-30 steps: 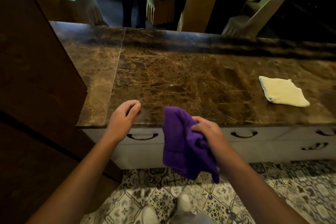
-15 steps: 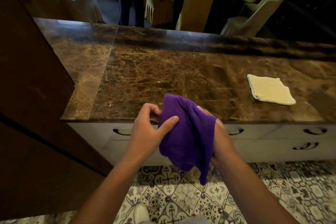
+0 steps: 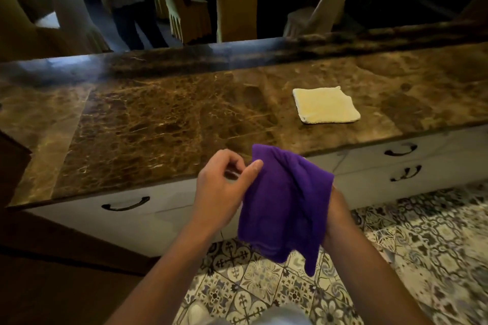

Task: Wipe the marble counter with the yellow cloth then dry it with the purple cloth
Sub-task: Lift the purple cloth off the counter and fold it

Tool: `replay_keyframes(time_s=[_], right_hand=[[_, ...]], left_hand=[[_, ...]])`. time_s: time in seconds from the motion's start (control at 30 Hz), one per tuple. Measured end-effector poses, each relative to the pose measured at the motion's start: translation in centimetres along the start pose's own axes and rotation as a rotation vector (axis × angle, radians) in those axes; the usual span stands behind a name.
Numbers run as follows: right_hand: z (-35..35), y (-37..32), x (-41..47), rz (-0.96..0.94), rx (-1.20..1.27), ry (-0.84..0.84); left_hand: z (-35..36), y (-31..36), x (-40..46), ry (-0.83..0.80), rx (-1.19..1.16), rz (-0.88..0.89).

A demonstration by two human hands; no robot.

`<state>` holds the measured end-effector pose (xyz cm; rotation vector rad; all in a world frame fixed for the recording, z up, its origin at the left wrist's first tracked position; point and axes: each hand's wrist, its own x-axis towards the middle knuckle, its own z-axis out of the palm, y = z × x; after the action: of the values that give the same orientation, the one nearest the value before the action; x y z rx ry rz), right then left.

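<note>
Cloths: one yellow cloth [image 3: 326,105] on marble counter [image 3: 158,124], one purple cloth [image 3: 285,206] held by right hand [image 3: 339,206]; left hand [image 3: 219,190] thumbs it, grip unclear

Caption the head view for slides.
Left hand touches the purple cloth draped over the right hand; yellow cloth lies on the marble counter.

The brown marble counter [image 3: 158,124] carries a folded yellow cloth [image 3: 326,105] lying flat toward its right.
</note>
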<state>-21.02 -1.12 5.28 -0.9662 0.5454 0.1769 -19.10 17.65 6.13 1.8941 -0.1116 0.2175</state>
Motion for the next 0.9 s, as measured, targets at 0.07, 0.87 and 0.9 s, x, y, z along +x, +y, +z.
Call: replay_keyframes(time_s=[0.07,0.87,0.9], right_hand=[[-1.8,-1.7,-0.7,0.008,0.056,-0.024],[-21.1,-10.5,-2.2,-0.195,-0.220,0.205],[-21.7,-11.1,-1.6,-0.212,-0.205,0.246]], left_hand=[[2.8,0.6,-0.5,-0.092,0.034,0.030],[25.7,6.5,1.9,-0.430,-0.429,-0.277],[26.5,6.3,2.8,-0.522,-0.392,-0.310]])
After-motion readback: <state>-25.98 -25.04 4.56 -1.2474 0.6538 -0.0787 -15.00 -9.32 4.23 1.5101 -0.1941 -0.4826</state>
